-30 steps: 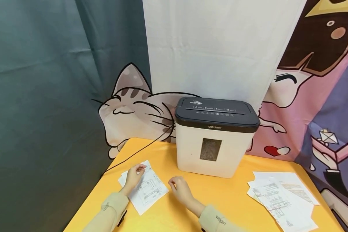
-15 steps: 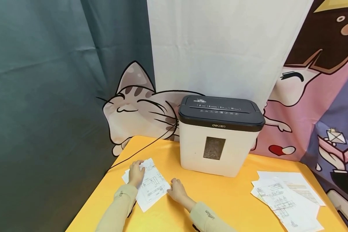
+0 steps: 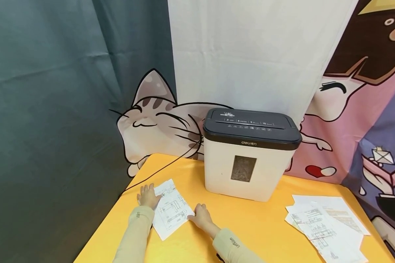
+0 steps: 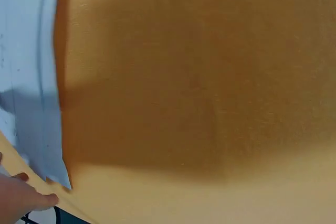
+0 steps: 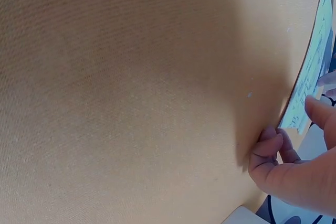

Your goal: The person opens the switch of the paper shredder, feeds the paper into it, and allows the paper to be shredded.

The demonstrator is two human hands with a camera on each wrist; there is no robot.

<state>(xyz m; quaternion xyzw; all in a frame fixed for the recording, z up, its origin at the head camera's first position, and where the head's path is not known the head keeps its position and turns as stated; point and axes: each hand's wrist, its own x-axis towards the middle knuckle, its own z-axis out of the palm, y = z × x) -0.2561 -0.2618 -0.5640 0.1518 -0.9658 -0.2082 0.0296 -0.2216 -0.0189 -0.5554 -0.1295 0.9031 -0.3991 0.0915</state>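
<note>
Printed sheets of paper (image 3: pixel 172 212) with line drawings lie in a small stack on the left of the yellow table. My left hand (image 3: pixel 148 197) rests at the stack's left edge with its fingers spread. In the left wrist view, part of that hand (image 4: pixel 23 198) shows near a torn-looking paper edge (image 4: pixel 31 77). At the stack's right corner, my right hand (image 3: pixel 202 216) holds the sheets between thumb and curled fingers. The right wrist view shows this right hand (image 5: pixel 294 153), its thumb over the paper (image 5: pixel 312 72) and its fingers bent at the edge.
A white paper shredder (image 3: pixel 217 171) with a dark top stands at the back of the yellow table (image 3: pixel 240 226). Its black cord (image 3: pixel 164 167) runs to the left edge. More printed sheets (image 3: pixel 329 230) lie on the right. A printed curtain (image 3: pixel 237 54) hangs behind.
My left hand has moved from over the sheets to their left edge, with its fingers spreading. My right hand has come to the stack's right corner. The camera view shifted slightly.
</note>
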